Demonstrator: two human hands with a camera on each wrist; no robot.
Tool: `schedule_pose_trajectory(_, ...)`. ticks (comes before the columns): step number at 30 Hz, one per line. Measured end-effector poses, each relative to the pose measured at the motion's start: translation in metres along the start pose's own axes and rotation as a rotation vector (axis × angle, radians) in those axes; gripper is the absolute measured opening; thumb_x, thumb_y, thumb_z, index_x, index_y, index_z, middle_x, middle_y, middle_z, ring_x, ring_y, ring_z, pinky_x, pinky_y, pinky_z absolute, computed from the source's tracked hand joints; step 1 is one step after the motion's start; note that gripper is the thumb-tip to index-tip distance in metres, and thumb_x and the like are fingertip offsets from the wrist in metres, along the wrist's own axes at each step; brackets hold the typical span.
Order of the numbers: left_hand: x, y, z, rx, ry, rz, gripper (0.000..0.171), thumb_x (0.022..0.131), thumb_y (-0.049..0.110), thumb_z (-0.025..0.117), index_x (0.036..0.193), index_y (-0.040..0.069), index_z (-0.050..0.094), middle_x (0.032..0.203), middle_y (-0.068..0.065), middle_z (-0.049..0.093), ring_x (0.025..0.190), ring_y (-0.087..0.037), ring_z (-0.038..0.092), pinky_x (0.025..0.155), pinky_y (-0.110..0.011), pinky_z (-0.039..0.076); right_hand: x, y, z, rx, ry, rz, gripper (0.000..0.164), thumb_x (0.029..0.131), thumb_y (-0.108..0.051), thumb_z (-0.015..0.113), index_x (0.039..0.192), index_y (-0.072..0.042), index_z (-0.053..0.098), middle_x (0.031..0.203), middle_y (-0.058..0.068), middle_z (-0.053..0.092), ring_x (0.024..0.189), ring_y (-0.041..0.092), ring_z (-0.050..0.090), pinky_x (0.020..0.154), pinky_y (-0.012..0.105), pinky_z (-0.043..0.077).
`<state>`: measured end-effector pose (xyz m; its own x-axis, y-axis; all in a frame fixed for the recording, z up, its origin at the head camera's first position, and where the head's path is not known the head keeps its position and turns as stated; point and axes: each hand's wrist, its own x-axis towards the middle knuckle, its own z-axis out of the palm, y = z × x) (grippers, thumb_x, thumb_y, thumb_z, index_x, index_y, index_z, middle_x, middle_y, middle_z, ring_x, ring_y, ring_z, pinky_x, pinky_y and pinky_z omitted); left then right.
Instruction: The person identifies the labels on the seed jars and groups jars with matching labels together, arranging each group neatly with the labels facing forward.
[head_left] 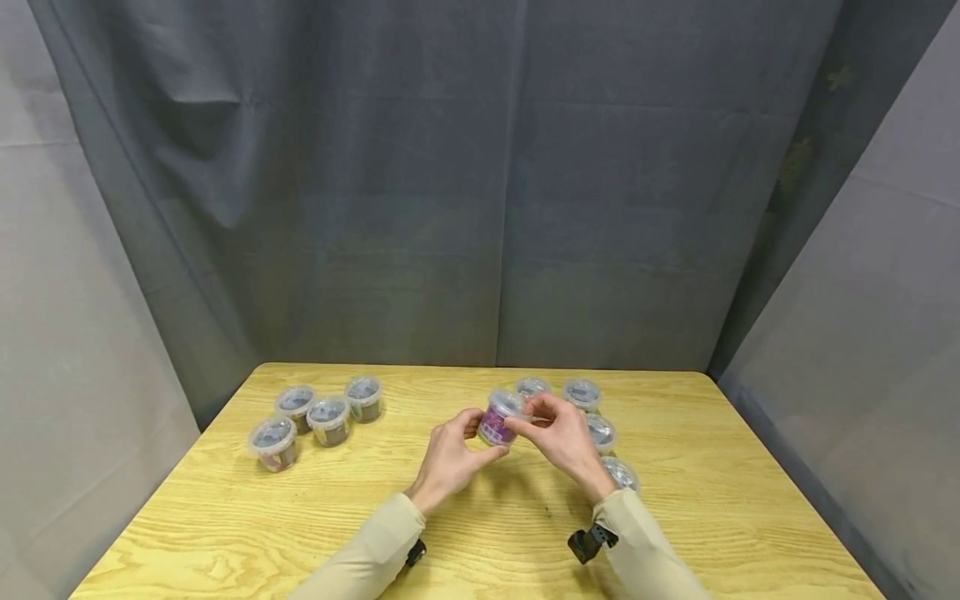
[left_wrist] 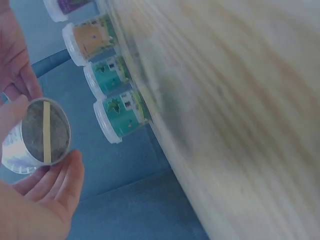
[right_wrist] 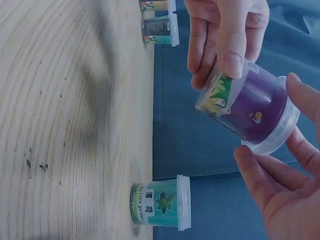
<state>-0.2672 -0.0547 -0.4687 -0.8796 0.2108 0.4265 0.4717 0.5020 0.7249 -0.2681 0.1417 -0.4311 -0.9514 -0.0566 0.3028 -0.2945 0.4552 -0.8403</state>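
Note:
A small purple-labelled plastic cup point(head_left: 495, 426) with a translucent lid is held above the table between both hands. My left hand point(head_left: 452, 457) grips its lower part, the thumb pressing near the base in the right wrist view. With thumb and fingers, my right hand point(head_left: 562, 439) pinches the cup's lid point(right_wrist: 280, 131) at the rim. The cup is tilted, and its underside point(left_wrist: 34, 134) shows dark contents and a pale strip in the left wrist view. Yellow flowers and a bee are printed on the purple label point(right_wrist: 259, 102).
Several lidded cups point(head_left: 328, 419) stand at the table's left. Several more point(head_left: 582, 392) form a group just right of and behind my right hand, partly hidden by it. One teal cup point(right_wrist: 160, 202) bears a leaf picture. A grey curtain point(head_left: 420, 208) hangs behind the wooden table point(head_left: 742, 508).

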Motion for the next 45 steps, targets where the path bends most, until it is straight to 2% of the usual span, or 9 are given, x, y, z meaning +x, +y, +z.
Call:
schedule_pose_trajectory(5, 0.002, 0.001, 0.001, 0.018, -0.059, 0.016, 0.059, 0.081, 0.032, 0.080, 0.131, 0.007, 0.058, 0.122, -0.011, 0.068, 0.108, -0.024, 0.067, 0.094, -0.040, 0.056, 0.001, 0.003, -0.007, -0.020, -0.030, 0.007, 0.029, 0.077, -0.036, 0.084, 0.085, -0.015, 0.065, 0.096, 0.002, 0.072, 0.091, 0.017, 0.071, 0.080, 0.030, 0.060)
schedule_pose_trajectory(13, 0.002, 0.003, 0.003, -0.075, -0.202, -0.006, 0.063, 0.085, 0.034, 0.077, 0.138, 0.012, 0.052, 0.126, -0.011, 0.066, 0.108, -0.024, 0.066, 0.094, -0.039, 0.056, -0.001, 0.007, -0.024, -0.037, -0.152, 0.017, 0.030, 0.076, -0.036, 0.084, 0.082, -0.016, 0.064, 0.085, 0.000, 0.066, 0.081, 0.013, 0.066, 0.068, 0.024, 0.057)
schedule_pose_trajectory(18, 0.001, 0.005, 0.004, -0.142, -0.213, -0.002, 0.068, 0.090, 0.041, 0.071, 0.148, 0.023, 0.040, 0.129, -0.009, 0.064, 0.113, -0.023, 0.065, 0.096, -0.039, 0.055, -0.004, 0.013, -0.031, -0.113, -0.190, -0.004, 0.027, 0.077, -0.038, 0.083, 0.080, -0.019, 0.064, 0.109, 0.003, 0.071, 0.094, 0.016, 0.069, 0.078, 0.029, 0.059)
schedule_pose_trajectory(20, 0.002, 0.006, 0.004, -0.171, -0.214, 0.028, 0.065, 0.092, 0.039, 0.068, 0.149, 0.023, 0.040, 0.132, -0.010, 0.062, 0.114, -0.024, 0.065, 0.096, -0.039, 0.055, -0.004, 0.016, -0.034, -0.158, -0.199, -0.018, 0.026, 0.077, -0.038, 0.083, 0.078, -0.021, 0.064, 0.119, 0.005, 0.069, 0.100, 0.018, 0.069, 0.082, 0.032, 0.059)
schedule_pose_trajectory(27, 0.005, 0.010, 0.010, -0.146, -0.282, 0.101, 0.034, 0.096, 0.027, 0.064, 0.128, 0.016, 0.060, 0.128, -0.004, 0.063, 0.109, -0.019, 0.067, 0.089, -0.022, 0.056, -0.007, 0.027, -0.045, -0.181, -0.284, -0.101, 0.026, 0.075, -0.034, 0.084, 0.074, -0.020, 0.062, 0.127, 0.012, 0.066, 0.113, 0.028, 0.066, 0.091, 0.039, 0.058)
schedule_pose_trajectory(32, 0.004, 0.013, 0.017, -0.129, -0.330, 0.089, 0.021, 0.093, 0.026, 0.069, 0.110, 0.016, 0.062, 0.119, -0.004, 0.065, 0.108, -0.017, 0.067, 0.092, -0.031, 0.057, -0.010, 0.035, -0.050, -0.213, -0.349, -0.152, 0.028, 0.074, -0.035, 0.085, 0.071, -0.021, 0.060, 0.127, 0.015, 0.066, 0.117, 0.031, 0.064, 0.096, 0.041, 0.055)
schedule_pose_trajectory(34, 0.003, 0.015, 0.020, -0.121, -0.348, 0.083, 0.020, 0.092, 0.025, 0.070, 0.105, 0.015, 0.061, 0.118, -0.006, 0.066, 0.109, -0.019, 0.067, 0.092, -0.035, 0.057, -0.011, 0.038, -0.051, -0.228, -0.357, -0.161, 0.030, 0.073, -0.035, 0.085, 0.069, -0.021, 0.059, 0.127, 0.014, 0.066, 0.115, 0.031, 0.064, 0.095, 0.041, 0.055)
schedule_pose_trajectory(38, 0.003, 0.016, 0.025, -0.090, -0.395, 0.081, 0.023, 0.088, 0.027, 0.074, 0.099, 0.015, 0.058, 0.117, -0.007, 0.067, 0.109, -0.018, 0.067, 0.092, -0.031, 0.057, -0.014, 0.042, -0.053, -0.257, -0.365, -0.163, 0.031, 0.069, -0.036, 0.087, 0.068, -0.023, 0.059, 0.125, 0.011, 0.068, 0.113, 0.029, 0.065, 0.090, 0.043, 0.057)
schedule_pose_trajectory(45, 0.001, 0.015, 0.030, 0.054, -0.426, 0.149, 0.023, 0.084, 0.032, 0.077, 0.087, 0.018, 0.060, 0.101, 0.007, 0.069, 0.100, -0.005, 0.065, 0.088, -0.021, 0.055, -0.020, 0.047, -0.053, -0.338, -0.385, -0.139, 0.031, 0.065, -0.042, 0.088, 0.067, -0.030, 0.060, 0.124, 0.004, 0.069, 0.117, 0.028, 0.062, 0.096, 0.050, 0.053)
